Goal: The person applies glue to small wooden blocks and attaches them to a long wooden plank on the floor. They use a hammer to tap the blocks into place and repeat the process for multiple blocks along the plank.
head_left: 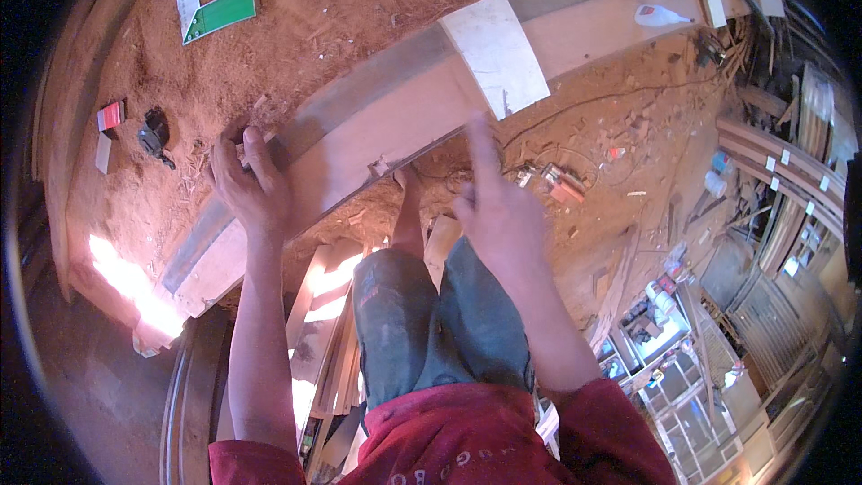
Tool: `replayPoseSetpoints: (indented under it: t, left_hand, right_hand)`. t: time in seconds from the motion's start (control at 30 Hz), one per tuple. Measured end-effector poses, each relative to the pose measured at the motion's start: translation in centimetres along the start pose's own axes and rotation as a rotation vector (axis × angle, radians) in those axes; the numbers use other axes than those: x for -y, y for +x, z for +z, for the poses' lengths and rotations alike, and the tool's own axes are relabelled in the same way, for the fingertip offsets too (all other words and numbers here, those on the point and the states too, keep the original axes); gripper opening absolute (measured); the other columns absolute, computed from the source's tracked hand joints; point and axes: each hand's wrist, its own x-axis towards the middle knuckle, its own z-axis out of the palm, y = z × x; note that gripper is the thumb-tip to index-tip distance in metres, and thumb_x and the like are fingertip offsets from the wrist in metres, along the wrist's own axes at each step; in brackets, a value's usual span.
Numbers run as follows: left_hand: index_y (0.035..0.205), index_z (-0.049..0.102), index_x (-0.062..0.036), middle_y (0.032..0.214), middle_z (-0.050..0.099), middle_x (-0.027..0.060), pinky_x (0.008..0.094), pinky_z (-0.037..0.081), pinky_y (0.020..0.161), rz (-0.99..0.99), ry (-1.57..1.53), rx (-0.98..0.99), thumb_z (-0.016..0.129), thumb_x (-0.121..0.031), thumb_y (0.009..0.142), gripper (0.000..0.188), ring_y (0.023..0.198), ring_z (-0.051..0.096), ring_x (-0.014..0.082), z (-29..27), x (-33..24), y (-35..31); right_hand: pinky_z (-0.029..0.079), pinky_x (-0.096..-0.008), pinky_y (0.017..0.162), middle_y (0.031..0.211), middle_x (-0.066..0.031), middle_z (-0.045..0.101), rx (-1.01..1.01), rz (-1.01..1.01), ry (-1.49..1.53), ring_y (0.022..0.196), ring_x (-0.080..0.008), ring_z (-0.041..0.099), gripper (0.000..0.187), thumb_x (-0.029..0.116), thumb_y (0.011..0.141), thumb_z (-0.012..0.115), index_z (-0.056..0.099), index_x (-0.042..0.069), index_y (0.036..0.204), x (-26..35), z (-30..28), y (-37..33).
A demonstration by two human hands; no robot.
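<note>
A long wooden plank (pixel 359 148) runs from the lower left to the upper right, with a dark grey-brown strip along its far side. My left hand (pixel 247 184) is at the plank's left part, by its far edge. Its fingers are bent in toward the thumb, and whatever they hold, if anything, is hidden. Over the near edge hangs my right hand (pixel 503 216), its index finger stretched forward and blurred, the other fingers curled. Nothing shows in it. Just beyond that fingertip, a white rectangular board (pixel 498 54) lies across the plank.
A try square (pixel 220 16) with a green handle lies at the upper left. A black tool (pixel 155 135) rests on sawdust-covered ground. On the plank's far right is a white bottle (pixel 660 15). An orange-red power tool (pixel 566 187) and cables lie to the right, near stacked timber (pixel 781 171).
</note>
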Motion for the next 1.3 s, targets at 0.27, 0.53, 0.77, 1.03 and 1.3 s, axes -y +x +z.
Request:
replayPoseSetpoints:
  t: [0.27, 0.53, 0.77, 1.03, 1.3]
  left_hand:
    - [0.115, 0.068, -0.0033, 0.106, 0.071, 0.0178, 0.0452, 0.047, 0.093, 0.039, 0.009, -0.01, 0.052, -0.027, 0.104, 0.03, 0.099, 0.065, 0.0345, -0.3, 0.4, 0.1]
    - [0.113, 0.067, -0.004, 0.099, 0.069, 0.0136, 0.0443, 0.038, 0.096, 0.028, 0.005, 0.012, 0.056, -0.026, 0.102, 0.027, 0.096, 0.064, 0.0311, 0.7, -0.7, 0.5]
    - [0.116, 0.066, -0.0087, 0.116, 0.062, 0.0146, 0.0488, 0.036, 0.101, 0.036, 0.264, -0.15, 0.057, -0.03, 0.1, 0.028, 0.117, 0.054, 0.0343, 1.1, -3.3, 0.0]
    - [0.125, 0.062, -0.0126, 0.117, 0.06, 0.0157, 0.0509, 0.035, 0.102, -0.275, 0.224, -0.081, 0.053, -0.038, 0.1, 0.037, 0.117, 0.053, 0.0363, 3.1, -8.4, 1.0]
    - [0.125, 0.061, -0.0097, 0.115, 0.061, 0.016, 0.0489, 0.035, 0.102, -0.306, 0.277, -0.055, 0.054, -0.041, 0.098, 0.042, 0.115, 0.054, 0.0357, 3.0, -7.6, 0.9]
  right_hand:
    - [0.055, -0.0513, 0.058, 0.068, -0.0212, 0.068, 0.096, 0.095, -0.039, 0.064, -0.0419, 0.068, 0.101, 0.013, 0.083, 0.07, 0.009, 0.017, 0.163, -1.0, 1.5, 0.7]
    - [0.057, -0.0483, 0.054, 0.067, -0.0165, 0.069, -0.016, -0.117, -0.134, 0.059, -0.0358, 0.069, 0.097, 0.019, 0.086, 0.071, 0.011, 0.009, 0.162, -0.1, -0.4, 5.0]
    - [0.057, -0.0489, 0.066, 0.081, -0.025, 0.069, 0.043, 0.008, 0.011, 0.069, -0.0404, 0.069, 0.07, 0.011, 0.086, 0.067, 0.042, 0.006, 0.152, 0.6, -10.5, -0.7]
    - [0.057, -0.0493, 0.083, 0.104, -0.0181, 0.072, -0.501, -0.591, -0.263, 0.098, -0.0393, 0.07, 0.022, 0.018, 0.093, 0.06, 0.073, 0.008, 0.108, 9.2, -27.4, 27.7]
    - [0.055, -0.0451, 0.091, 0.116, -0.0161, 0.071, -0.143, -0.677, -0.492, 0.104, -0.0335, 0.07, 0.024, 0.022, 0.093, 0.062, 0.074, 0.012, 0.111, 11.7, -22.7, 39.4]
